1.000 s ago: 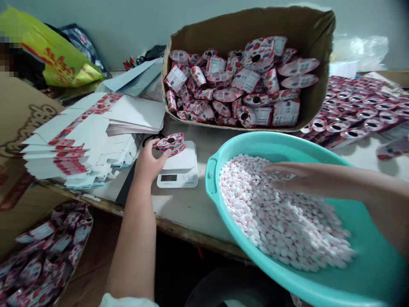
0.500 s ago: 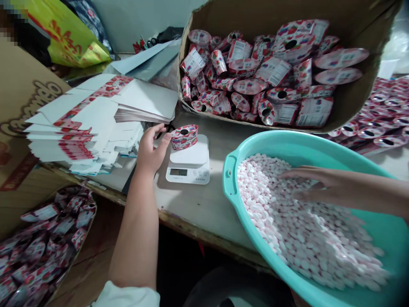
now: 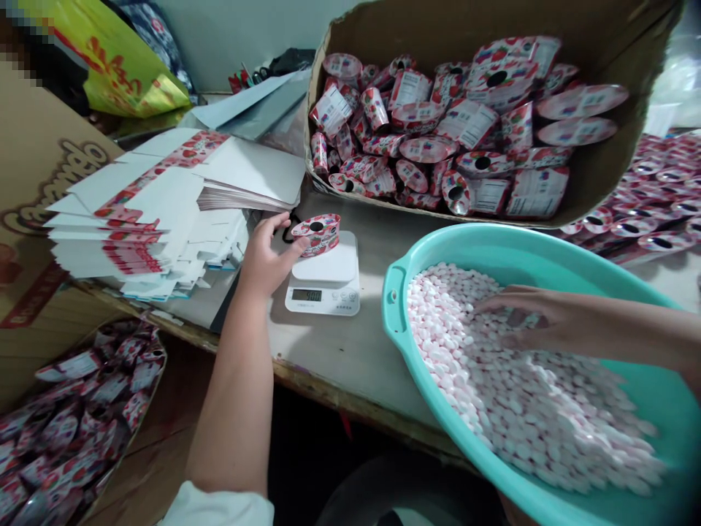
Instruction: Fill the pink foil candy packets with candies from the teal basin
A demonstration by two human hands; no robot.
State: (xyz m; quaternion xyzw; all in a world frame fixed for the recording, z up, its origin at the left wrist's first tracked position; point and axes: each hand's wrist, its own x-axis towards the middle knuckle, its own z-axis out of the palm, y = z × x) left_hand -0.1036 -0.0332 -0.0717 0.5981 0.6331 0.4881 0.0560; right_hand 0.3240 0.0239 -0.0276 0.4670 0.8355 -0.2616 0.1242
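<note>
My left hand (image 3: 266,256) touches a small red strawberry-print packet (image 3: 316,233) that stands on a white kitchen scale (image 3: 324,281). The thumb presses the packet's left side while the other fingers stay spread. The scale's display is lit. My right hand (image 3: 526,319) lies in a teal plastic basin (image 3: 493,248) filled with small pink and white candies (image 3: 520,409), its fingers curled into the pile. Whether the fingers hold any candies is hidden.
A big cardboard box (image 3: 596,183) of strawberry-print packets stands behind the scale. Flat white cartons (image 3: 158,204) are stacked at the left. More packets lie at the far right (image 3: 657,204) and in a box below the table (image 3: 71,424). The table edge (image 3: 339,398) runs in front.
The view shifted early on. Since then my left thumb has closed against the packet on the scale, and my right hand's fingers have curled deeper into the candies.
</note>
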